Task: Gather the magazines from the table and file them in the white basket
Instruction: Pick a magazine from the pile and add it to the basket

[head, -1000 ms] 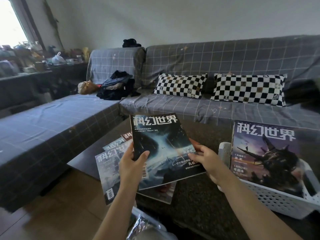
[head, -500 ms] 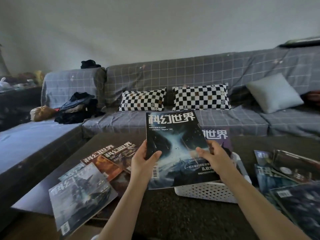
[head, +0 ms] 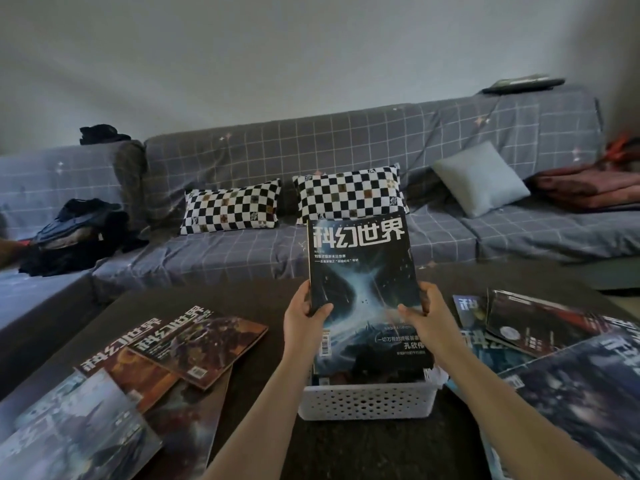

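A dark magazine (head: 363, 289) with a blue-white swirl cover stands upright, its bottom edge down inside the white perforated basket (head: 367, 400) at the table's centre. My left hand (head: 304, 323) grips its left edge, thumb on the cover. My right hand (head: 426, 317) grips its right edge. Another magazine behind it in the basket is mostly hidden. Several magazines (head: 145, 362) lie fanned out on the left of the dark table (head: 214, 303). Several more magazines (head: 554, 344) lie spread on the right.
A grey checked sofa (head: 346, 157) runs behind the table and along the left. On it lie two chequered cushions (head: 232, 211), a pale cushion (head: 481, 178), a heap of dark clothes (head: 76, 233) and a folded reddish blanket (head: 588, 185).
The view swung right, bringing the basket to the centre. Both hands carried the magazine from above the left pile, turned it upright, and lowered its bottom edge into the basket.
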Tool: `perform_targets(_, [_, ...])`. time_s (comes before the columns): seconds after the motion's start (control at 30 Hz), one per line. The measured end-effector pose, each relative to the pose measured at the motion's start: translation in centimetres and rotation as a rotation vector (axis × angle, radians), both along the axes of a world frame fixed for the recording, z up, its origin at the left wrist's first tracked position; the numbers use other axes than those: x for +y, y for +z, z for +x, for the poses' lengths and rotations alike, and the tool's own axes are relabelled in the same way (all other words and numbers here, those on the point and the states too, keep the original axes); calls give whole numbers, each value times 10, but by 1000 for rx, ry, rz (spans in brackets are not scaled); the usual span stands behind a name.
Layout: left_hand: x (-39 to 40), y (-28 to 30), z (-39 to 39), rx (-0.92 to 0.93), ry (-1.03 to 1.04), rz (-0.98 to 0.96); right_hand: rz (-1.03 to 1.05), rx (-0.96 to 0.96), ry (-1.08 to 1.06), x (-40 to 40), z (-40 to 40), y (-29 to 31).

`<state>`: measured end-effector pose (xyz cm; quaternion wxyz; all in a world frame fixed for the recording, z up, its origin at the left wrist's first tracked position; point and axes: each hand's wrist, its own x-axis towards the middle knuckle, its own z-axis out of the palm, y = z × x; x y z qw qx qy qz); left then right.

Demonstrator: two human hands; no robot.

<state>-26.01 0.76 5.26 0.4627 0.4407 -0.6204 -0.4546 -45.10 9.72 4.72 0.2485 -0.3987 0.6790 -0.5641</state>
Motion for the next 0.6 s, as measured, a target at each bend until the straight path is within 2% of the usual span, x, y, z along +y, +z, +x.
perform_targets(0.33, [-2, -25, 3, -343, 124, -10, 123, 296, -50, -2, 7, -22])
perform_targets(0.6, [3, -23, 0, -490, 141, -40, 154, 450, -165, -4, 12, -24])
